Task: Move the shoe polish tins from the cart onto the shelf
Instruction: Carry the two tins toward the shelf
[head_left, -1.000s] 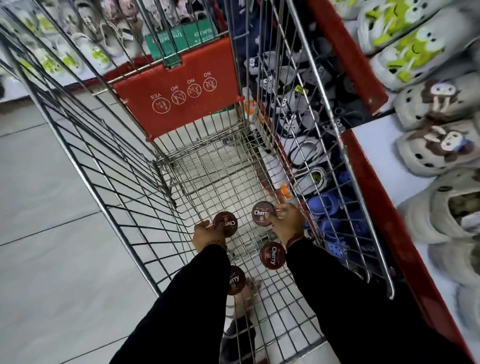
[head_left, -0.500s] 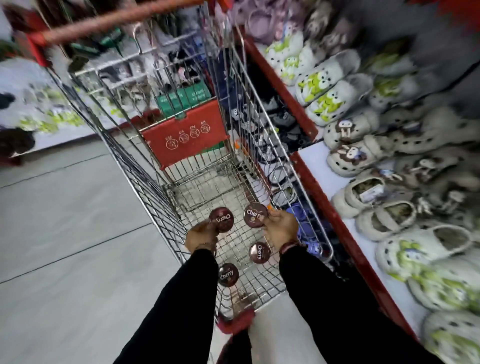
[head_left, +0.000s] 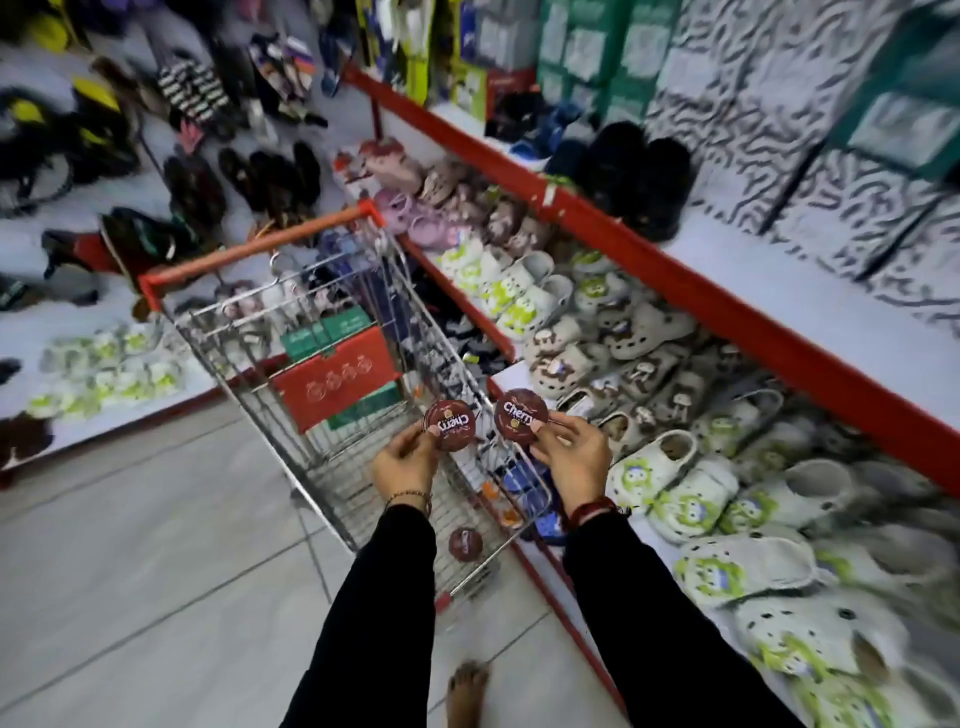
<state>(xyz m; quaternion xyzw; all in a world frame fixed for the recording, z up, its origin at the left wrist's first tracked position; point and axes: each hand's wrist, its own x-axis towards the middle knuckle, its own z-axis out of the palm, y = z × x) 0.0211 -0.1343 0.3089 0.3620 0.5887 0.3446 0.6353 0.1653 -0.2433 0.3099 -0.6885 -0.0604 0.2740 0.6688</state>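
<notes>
1. Shoe-store aisle with a pale tiled floor: a red-edged white shelf unit (head_left: 810, 332) runs along the person's right side, its lower tier crowded with pale foam clogs (head_left: 691, 499).
2. Just left of it stands the silver wire shopping cart with a red handle (head_left: 332, 467); one dark round polish tin (head_left: 465, 544) lies on the cart's floor near the close end (others may be hidden by the arms).
3. Both black-sleeved arms reach forward over the cart, palms turned inward, each raising a tin clear of the basket.
4. The left hand (head_left: 405, 465) pinches a maroon round "Cherry" tin (head_left: 450, 425) by its rim, lid facing up.
5. The right hand (head_left: 571, 454) pinches a second maroon tin (head_left: 520, 415) the same way.
6. The shelf lies to the right of both hands, so the right hand is nearer; bare white shelf shows only on the upper tier, probably the likelier landing spot.
</notes>
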